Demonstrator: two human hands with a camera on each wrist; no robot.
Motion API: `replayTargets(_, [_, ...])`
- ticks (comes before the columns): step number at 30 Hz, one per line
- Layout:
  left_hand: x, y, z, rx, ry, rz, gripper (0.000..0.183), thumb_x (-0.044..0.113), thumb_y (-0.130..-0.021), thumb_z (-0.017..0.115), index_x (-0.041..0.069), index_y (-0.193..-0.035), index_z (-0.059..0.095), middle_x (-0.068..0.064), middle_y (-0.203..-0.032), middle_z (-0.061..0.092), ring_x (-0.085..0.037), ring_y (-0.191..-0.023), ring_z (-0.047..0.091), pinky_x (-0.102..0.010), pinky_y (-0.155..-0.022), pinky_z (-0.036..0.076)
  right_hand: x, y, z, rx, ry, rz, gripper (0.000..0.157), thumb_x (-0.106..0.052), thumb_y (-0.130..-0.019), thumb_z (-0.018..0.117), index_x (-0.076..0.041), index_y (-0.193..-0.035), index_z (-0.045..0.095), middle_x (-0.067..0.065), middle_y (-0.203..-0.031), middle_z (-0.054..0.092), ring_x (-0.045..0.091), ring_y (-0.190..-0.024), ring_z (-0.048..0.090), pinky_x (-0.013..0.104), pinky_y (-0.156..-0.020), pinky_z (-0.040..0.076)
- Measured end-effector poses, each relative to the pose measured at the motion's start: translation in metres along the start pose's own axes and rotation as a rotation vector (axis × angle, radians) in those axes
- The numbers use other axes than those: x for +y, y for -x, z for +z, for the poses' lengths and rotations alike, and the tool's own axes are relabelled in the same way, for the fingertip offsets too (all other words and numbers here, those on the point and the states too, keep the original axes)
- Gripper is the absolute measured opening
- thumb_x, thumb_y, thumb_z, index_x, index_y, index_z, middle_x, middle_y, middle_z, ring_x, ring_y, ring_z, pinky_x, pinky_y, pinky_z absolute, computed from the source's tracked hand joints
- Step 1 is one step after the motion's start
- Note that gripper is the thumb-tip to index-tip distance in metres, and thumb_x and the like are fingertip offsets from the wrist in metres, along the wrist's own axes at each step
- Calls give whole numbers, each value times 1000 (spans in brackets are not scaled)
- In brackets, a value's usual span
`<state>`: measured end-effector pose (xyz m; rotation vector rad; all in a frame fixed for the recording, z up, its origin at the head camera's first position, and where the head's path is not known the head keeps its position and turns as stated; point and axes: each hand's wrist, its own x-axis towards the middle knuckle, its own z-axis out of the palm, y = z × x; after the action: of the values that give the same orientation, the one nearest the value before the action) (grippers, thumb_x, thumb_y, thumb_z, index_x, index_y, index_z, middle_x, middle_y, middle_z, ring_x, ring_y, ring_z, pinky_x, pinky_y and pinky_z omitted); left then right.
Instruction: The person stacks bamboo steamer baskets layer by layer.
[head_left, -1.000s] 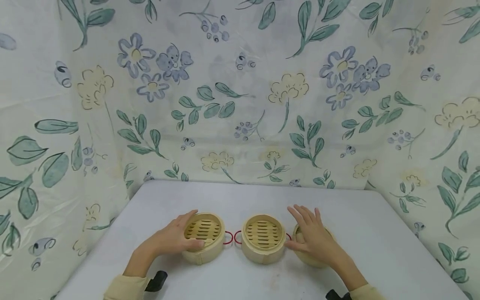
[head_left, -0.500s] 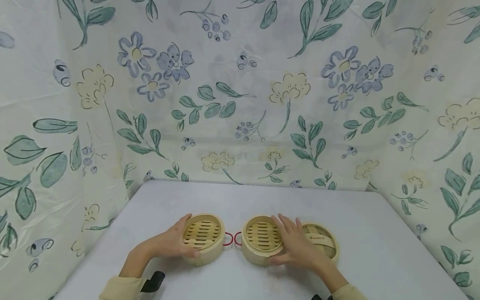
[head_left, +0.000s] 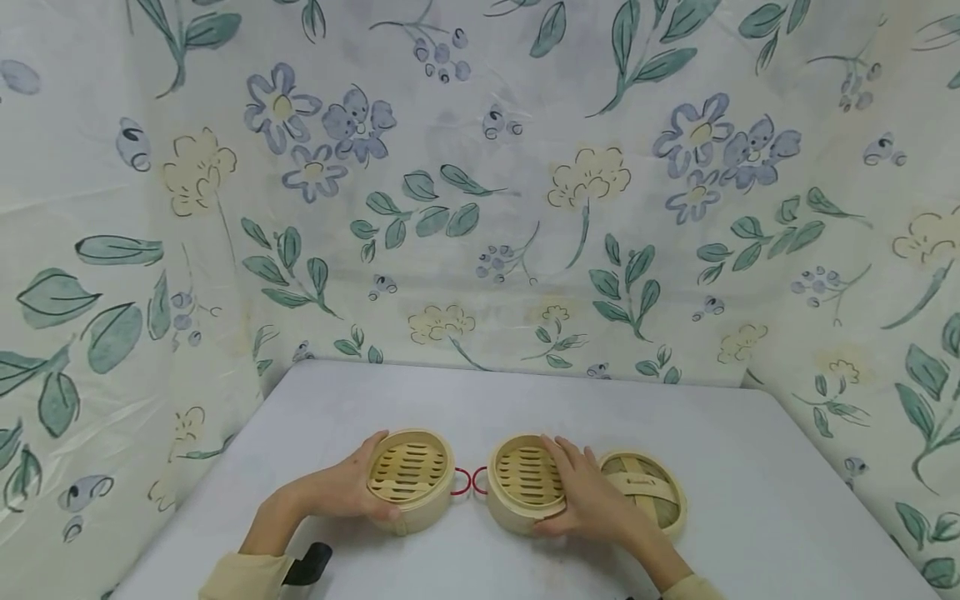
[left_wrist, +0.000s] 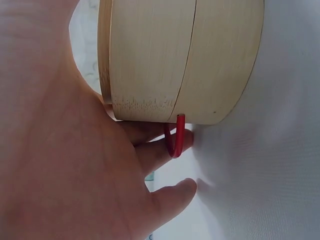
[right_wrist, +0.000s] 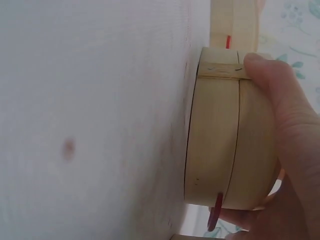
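Note:
Two round bamboo steamer baskets stand side by side on the white table, slatted floors facing up. My left hand (head_left: 341, 490) holds the left steamer basket (head_left: 408, 471), thumb at the near side and fingers round the far side. In the left wrist view its red handle (left_wrist: 179, 135) hangs beside the fingers. The middle steamer basket (head_left: 521, 477) is in the grip of my right hand (head_left: 596, 504), which covers its right side. The right wrist view shows the thumb (right_wrist: 260, 67) over its upper edge and a red handle (right_wrist: 215, 212). Between the baskets, their inner red loops nearly meet.
A round woven bamboo steamer lid (head_left: 641, 485) with a strap across its top lies right of the middle basket, partly behind my right hand. The white table (head_left: 480, 400) reaches back to a flower-patterned cloth (head_left: 480, 250), which also hangs at both sides.
My right hand has moved left from over the bamboo lid to the middle steamer basket and now grips it, uncovering the lid. My left hand stays at the left basket, its thumb lower on the side.

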<state>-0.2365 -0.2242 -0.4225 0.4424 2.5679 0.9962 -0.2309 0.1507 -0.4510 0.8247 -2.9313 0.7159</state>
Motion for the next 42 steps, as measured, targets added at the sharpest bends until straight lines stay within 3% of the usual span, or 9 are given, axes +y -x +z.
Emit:
replayTargets(7, [-4,2,0,0,11,-4,121,46,-65,79,2,-145,-2,-25,-144,23,-41,-133,24,-62,-100,25,-4,0,3,0,-52,52,121,-74,-57,67,-16,-148,11,18,-147,20,36,-132,27,54,-98,36])
replayTargets(19, [-4,0,0,8,14,-10,122,48,-64,79,3,-145,0,-23,-144,23,-40,-133,24,-62,-100,25,-4,2,6,36,-63,89,125,-75,-56,67,-14,-149,10,14,-148,18,33,-132,28,52,-97,38])
replayTargets(33, [-2,1,-1,16,2,-6,121,48,-65,78,3,-145,0,-23,-145,24,-40,-133,25,-62,-100,26,-13,0,-6,119,-123,111,124,-70,-56,71,-16,-149,9,13,-149,16,33,-133,27,51,-99,35])
replayTargets(42, [-1,2,1,15,1,-9,122,48,-64,79,2,-145,-1,-25,-144,24,-43,-132,25,-62,-100,25,-16,-4,-9,128,-143,119,125,-70,-55,72,-16,-149,9,13,-149,17,33,-134,26,50,-100,34])
